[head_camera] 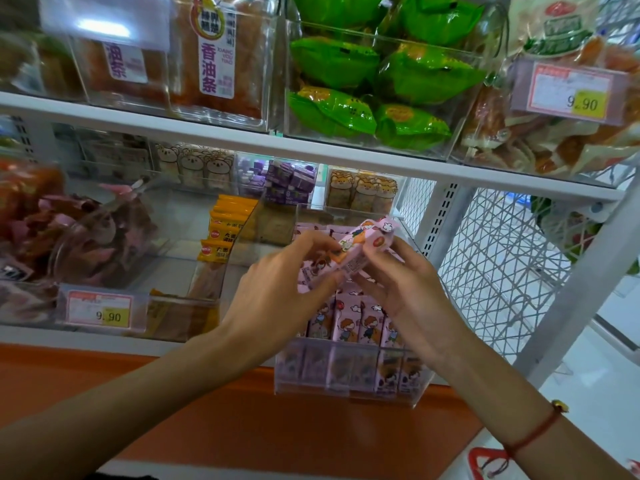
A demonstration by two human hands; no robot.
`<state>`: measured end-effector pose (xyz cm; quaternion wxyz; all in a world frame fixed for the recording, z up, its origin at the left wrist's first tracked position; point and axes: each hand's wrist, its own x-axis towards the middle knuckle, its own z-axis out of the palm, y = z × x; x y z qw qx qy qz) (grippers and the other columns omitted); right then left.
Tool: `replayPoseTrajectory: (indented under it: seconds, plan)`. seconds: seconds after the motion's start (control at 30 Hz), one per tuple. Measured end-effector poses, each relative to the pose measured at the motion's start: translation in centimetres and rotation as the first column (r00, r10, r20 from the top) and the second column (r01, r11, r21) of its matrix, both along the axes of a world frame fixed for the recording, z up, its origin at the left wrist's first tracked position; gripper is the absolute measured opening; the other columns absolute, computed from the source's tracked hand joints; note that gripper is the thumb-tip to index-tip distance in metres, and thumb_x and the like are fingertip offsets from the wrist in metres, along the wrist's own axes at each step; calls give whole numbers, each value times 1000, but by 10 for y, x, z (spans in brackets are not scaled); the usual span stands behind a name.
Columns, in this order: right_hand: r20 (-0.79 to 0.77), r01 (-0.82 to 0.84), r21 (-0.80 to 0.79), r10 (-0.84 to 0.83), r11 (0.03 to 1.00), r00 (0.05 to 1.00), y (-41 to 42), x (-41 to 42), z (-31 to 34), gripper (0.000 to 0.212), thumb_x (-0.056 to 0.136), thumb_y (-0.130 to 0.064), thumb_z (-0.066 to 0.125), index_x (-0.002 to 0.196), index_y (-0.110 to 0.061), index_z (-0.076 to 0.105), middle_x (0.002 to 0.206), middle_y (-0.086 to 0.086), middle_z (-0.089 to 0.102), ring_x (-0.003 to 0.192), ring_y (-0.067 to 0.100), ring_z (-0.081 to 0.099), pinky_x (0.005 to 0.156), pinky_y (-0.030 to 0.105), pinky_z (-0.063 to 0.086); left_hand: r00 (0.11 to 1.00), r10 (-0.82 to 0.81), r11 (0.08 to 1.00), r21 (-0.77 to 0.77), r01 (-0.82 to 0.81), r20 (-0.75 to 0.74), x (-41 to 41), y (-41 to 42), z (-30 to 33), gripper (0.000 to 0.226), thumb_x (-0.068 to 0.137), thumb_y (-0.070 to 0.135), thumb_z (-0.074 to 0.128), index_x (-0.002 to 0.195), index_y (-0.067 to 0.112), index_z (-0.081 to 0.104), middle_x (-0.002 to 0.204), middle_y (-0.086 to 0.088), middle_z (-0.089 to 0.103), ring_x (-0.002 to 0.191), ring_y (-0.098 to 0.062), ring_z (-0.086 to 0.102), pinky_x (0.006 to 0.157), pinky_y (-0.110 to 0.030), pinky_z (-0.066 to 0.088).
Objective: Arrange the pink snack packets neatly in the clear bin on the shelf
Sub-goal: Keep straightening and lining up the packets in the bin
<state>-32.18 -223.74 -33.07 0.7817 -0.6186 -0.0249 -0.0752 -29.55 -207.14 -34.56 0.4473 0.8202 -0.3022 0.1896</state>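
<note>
Now both hands, left hand [277,271] & right hand [398,289], pinch one pink packet [363,247] at frame center, just above the clear bin [346,386] w/ more upright packets [349,323].

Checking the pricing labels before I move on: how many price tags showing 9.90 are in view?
2. One price tag sits on the lower shelf's left bin front; another hangs on the upper right bin. Others may be hidden or too blurred to read.
</note>
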Motion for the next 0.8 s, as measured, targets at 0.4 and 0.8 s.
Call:
replayPoseTrajectory:
  seconds: [0.4, 0.8]
  plan:
    - [101, 136, -237, -115, 962, 988, 9, -4, 0, 57, 65, -38, 72, 117, -19, 57, 107, -2, 71, 97, 13, 68, 83, 31, 54, 990, -108, 986, -140, 96, -87, 6, 2, 7, 46, 76, 49, 60, 120, 32, 57, 105, 26, 63, 96, 6, 62, 79, -18, 54]
    - [-40, 119, -195, -129, 974, 991, 4, -1, -1, 42, 79, -34, 70, 114, -12, 63, 83, 0, 72, 70, 9, 67, 61, 17, 49, 828, -274, 942, -312, 128, -489, 11, -1, 11, 20, 73, 53, 64, 69, 33, 71, 72, 19, 72, 65, -3, 70, 50, -18, 54]
